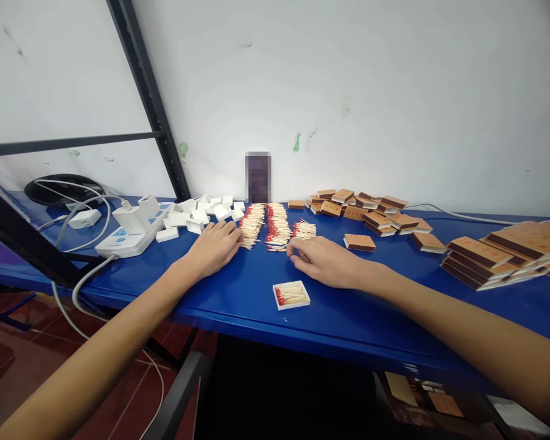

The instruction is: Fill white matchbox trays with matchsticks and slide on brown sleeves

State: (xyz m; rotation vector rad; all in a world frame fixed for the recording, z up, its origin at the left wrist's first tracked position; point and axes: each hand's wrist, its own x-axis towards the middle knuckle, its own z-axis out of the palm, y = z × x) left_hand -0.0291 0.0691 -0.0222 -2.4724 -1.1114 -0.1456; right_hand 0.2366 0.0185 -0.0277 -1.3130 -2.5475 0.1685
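- Step in hand, as I judge it: gathering red-tipped wooden matchsticks (277, 227) from three heaps on the glossy blue table (238, 293).
- The left hand (216, 247) rests with bent fingers against the leftmost heap; the right hand (323, 260) curls at the near side of the small right-hand heap.
- The fingertips are partly hidden, so I cannot tell whether either hand grips any matches.
- A shallow white rectangular tray (294, 305), holding a layer of matches, lies near the table's front edge, apart from both hands.
- The next move probably calls for a light pinch, keeping the heads aligned.
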